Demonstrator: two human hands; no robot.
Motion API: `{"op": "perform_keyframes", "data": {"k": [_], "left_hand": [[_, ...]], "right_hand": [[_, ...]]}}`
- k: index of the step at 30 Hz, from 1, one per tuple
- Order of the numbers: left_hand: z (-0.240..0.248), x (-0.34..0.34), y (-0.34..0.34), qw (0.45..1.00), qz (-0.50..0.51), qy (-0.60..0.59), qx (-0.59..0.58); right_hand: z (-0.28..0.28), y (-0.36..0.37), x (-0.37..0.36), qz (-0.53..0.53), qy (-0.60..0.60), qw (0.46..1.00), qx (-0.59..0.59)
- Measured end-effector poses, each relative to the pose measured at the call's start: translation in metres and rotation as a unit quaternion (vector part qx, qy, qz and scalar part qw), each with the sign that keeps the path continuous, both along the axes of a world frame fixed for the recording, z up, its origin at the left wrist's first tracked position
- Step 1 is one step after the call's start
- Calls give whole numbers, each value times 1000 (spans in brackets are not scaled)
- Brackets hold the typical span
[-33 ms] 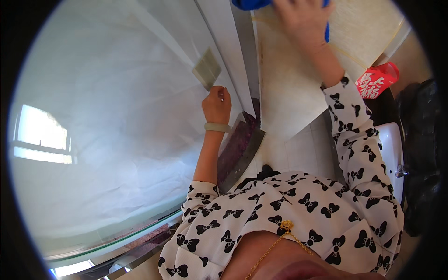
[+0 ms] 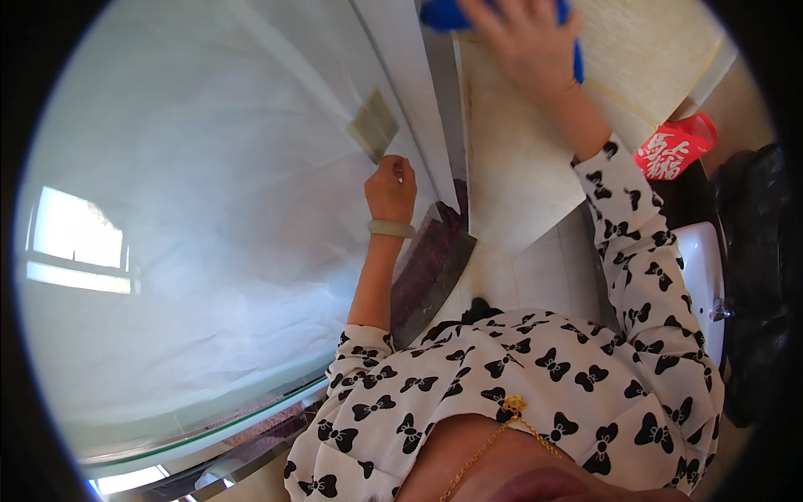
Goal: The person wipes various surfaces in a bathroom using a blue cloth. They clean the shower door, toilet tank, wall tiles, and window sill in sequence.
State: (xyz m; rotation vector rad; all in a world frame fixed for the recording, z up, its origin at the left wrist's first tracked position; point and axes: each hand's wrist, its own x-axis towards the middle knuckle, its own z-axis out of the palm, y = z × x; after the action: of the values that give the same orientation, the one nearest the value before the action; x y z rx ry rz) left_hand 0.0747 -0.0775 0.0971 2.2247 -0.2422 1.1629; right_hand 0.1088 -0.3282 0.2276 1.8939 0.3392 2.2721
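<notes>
"What are your right fingers doing?"

"My right hand (image 2: 537, 63) is lying over a blue cloth (image 2: 443, 15), fingers spreading across it. The cloth is sticking out beyond them on the left, and a strip of it is showing along the hand's right edge. My fingertips are blurring and running out of view, so I'm not able to tell whether they're gripping it."

"What is lying below that hand?"

"A beige surface (image 2: 519, 159) is spreading out beneath those fingers and back toward my body."

"And your left?"

"My left hand (image 2: 391, 191) is curling into a loose fist, well apart from the cloth, to its lower left. I can't tell whether anything is sitting inside it. A pale bracelet (image 2: 391, 228) is circling the wrist behind those fingers. A greenish square patch (image 2: 374, 124) is showing just beyond the knuckles, and a pale glossy surface (image 2: 209, 192) is stretching away to their left. Whether I'm touching that surface, I can't tell."

"Anything to the right?"

"A red container (image 2: 676, 149) is standing out to the lower right of my right fingers, and a white basin (image 2: 701, 276) is showing farther back, beyond my sleeve (image 2: 629, 217)."
</notes>
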Motion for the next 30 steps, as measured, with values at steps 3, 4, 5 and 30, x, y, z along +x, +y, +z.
{"op": "perform_keyframes", "data": {"k": [3,4,5,30], "left_hand": [[-5,5,2,999,-46,17,-2],[-8,8,-1,998,-58,25,3],[-11,11,-4,997,-78,25,8],[26,27,-89,973,-166,1,160]], "right_hand": [[-57,23,12,-40,106,986,-124],[-72,27,17,-17,113,982,-151],[-83,28,20,38,93,982,-162],[-38,-131,7,-34,62,989,-130]]}}
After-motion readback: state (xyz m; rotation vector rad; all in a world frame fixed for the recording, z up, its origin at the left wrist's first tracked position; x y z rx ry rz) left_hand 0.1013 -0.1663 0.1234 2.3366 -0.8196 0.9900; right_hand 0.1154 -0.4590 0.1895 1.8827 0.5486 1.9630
